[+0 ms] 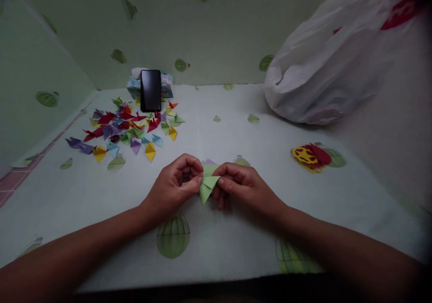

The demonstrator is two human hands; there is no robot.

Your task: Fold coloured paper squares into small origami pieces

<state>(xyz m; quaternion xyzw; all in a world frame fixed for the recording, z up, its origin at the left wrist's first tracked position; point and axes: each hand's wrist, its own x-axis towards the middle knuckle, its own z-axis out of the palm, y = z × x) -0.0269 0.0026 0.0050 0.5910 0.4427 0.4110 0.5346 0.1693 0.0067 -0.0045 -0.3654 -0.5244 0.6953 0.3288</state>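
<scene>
Near ctr of frame, hold folded light-green paper (208, 187) btwn both hands, w/ pointed tip down & small flap across front. With L hand (173, 181), pinch L edge tight btwn thumb & index, w/ other fingers curled in. With R hand (240, 183), clamp R corner likewise, w/ lower fingers hanging behind. Can't tell about paper's contact w/ bench (232, 240). See lilac paper bit (209, 162) poking up behind top edge; can't say if joined to green.

At upr L of frame, spot loose heap of folded paper pcs (125, 124) in red, purple, yellow, orange, blue & green. Just behind heap, see dark-screened phone (150, 89) propped against patterned tissue box (167, 86), hiding box's middle. At upr R, find big white plastic bag (313, 73) w/ red print, bulging & creased, resting on bench. At mid R, below bag, note small yellow-and-red item (308, 155); too small to ID. Across top of frame, see pale green wall (222, 33) w/ balloon print, much like bench's. At far L, make out pink tile strip (11, 182).
</scene>
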